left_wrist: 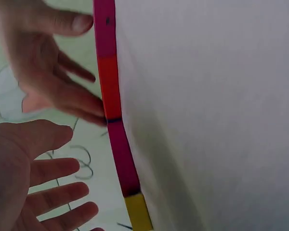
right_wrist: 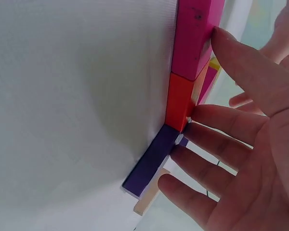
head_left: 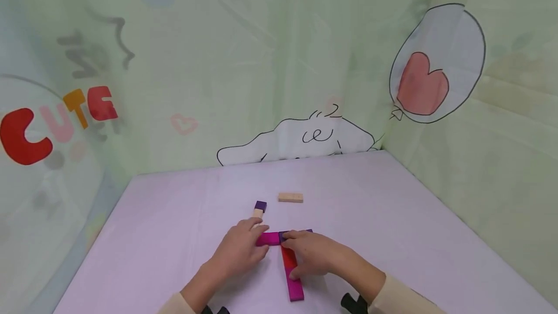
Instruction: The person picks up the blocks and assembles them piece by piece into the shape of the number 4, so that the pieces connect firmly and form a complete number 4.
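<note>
Several painted wooden blocks stand end to end on the table. In the head view, a magenta block (head_left: pixel 295 290) at the near end meets a red block (head_left: pixel 288 258), and another magenta block (head_left: pixel 268 239) extends left. My right hand (head_left: pixel 313 252) lies along the right side of the row, its thumb at the near magenta block and its fingertips at the red block and a dark purple block (right_wrist: pixel 151 161). Those fingers look fairly straight. My left hand (head_left: pixel 242 250), fingers spread, is beside the left magenta block. A yellow block (left_wrist: pixel 138 211) at that end is hidden in the head view.
Beyond my left hand lie a pale wood block (head_left: pixel 257 213) and a small dark purple block (head_left: pixel 260 205). A plain wooden block (head_left: pixel 290 197) sits farther back. Printed curtains (head_left: pixel 261 62) rise behind the pale tabletop (head_left: pixel 370 207).
</note>
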`<state>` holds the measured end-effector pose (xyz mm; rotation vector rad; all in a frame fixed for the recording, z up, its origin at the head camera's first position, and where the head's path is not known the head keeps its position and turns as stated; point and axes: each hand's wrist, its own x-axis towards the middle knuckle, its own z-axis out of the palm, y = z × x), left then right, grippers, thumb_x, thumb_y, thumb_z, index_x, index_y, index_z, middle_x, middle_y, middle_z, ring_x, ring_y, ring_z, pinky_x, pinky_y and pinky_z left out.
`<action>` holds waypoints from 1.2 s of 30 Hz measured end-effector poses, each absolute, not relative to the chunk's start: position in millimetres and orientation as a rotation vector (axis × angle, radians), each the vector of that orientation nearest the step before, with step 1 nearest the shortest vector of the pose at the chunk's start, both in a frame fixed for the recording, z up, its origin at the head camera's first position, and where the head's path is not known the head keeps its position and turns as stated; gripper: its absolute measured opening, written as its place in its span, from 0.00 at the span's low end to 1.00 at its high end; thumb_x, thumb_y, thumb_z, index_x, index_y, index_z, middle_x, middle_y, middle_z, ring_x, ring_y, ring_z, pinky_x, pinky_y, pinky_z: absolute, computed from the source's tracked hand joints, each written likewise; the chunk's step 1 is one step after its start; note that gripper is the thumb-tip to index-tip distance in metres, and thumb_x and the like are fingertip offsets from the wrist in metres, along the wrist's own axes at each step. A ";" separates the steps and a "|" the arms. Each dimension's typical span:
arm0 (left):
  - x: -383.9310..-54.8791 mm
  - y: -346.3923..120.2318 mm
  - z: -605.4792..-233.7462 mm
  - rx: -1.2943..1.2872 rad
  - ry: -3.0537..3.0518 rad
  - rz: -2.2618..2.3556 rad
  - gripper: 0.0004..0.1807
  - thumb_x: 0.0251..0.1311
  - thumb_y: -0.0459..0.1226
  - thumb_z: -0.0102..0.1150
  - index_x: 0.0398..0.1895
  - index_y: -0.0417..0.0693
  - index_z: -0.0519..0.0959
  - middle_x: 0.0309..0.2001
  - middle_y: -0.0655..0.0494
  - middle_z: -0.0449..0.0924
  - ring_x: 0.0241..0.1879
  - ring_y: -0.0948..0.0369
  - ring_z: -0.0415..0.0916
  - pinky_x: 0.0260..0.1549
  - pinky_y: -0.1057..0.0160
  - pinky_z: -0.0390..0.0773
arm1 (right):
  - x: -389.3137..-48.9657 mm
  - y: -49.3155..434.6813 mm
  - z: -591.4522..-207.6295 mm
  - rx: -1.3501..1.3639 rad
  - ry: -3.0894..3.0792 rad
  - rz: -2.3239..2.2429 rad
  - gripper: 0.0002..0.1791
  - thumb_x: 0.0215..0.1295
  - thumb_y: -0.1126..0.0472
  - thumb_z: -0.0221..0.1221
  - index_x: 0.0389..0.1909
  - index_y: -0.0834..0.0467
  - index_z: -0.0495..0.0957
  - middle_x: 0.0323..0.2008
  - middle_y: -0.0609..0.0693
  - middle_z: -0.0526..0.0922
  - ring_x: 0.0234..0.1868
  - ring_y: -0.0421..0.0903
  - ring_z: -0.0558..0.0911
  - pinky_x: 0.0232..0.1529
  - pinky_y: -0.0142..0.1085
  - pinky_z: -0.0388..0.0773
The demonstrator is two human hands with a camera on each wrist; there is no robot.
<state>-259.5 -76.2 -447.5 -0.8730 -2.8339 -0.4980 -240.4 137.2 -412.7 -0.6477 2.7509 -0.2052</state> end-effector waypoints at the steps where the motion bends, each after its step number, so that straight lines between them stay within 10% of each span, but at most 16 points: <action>1: -254.2 -72.1 -446.4 -0.919 -2.830 -0.440 0.26 0.65 0.46 0.66 0.64 0.46 0.80 0.66 0.48 0.77 0.65 0.49 0.75 0.62 0.46 0.79 | -240.0 137.5 -413.0 -0.649 2.749 -0.220 0.38 0.54 0.44 0.76 0.66 0.51 0.80 0.70 0.49 0.76 0.71 0.52 0.74 0.63 0.52 0.80; 16: -241.8 -42.7 -451.2 -1.048 -3.072 -0.180 0.58 0.54 0.75 0.54 0.80 0.47 0.63 0.80 0.49 0.59 0.80 0.48 0.57 0.75 0.49 0.64 | -241.9 146.2 -419.3 -0.709 2.730 -0.338 0.41 0.55 0.46 0.75 0.70 0.53 0.76 0.73 0.49 0.73 0.74 0.53 0.72 0.68 0.54 0.75; 36: -242.6 -41.0 -452.7 -1.046 -3.127 -0.224 0.56 0.56 0.72 0.58 0.80 0.48 0.62 0.80 0.53 0.60 0.80 0.49 0.57 0.71 0.50 0.71 | -243.1 149.2 -421.7 -0.755 2.740 -0.390 0.37 0.55 0.47 0.76 0.66 0.54 0.80 0.71 0.51 0.76 0.72 0.54 0.74 0.68 0.53 0.75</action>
